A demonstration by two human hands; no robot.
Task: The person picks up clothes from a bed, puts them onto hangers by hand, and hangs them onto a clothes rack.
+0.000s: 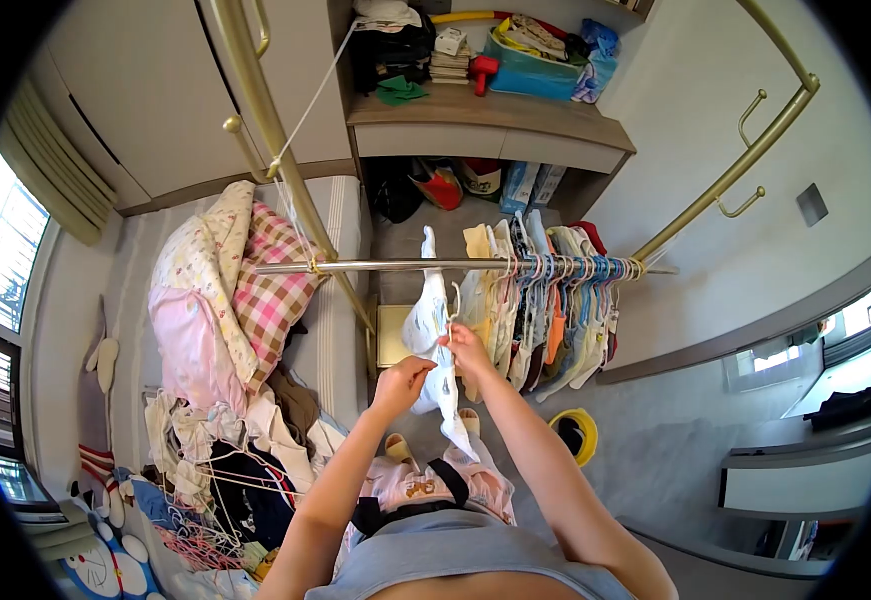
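two hands (403, 385), one white garment (423, 328), one rail (385, 266), hung clothes (554, 325) too crowded to count, two slippers (398, 450), one bucket (589, 446), one tub (530, 78), two boxes (518, 187), one checked pillow (275, 285), one curtain (53, 160)

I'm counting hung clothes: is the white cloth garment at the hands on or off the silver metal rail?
The garment is off: the pale hanger hook by the right hand isn't over the rail.

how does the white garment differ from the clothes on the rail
The white garment is held in the right hand; the clothes hang from the rail. The garment is one pale piece; the clothes are many, in mixed colours, packed side by side. Both have hangers.
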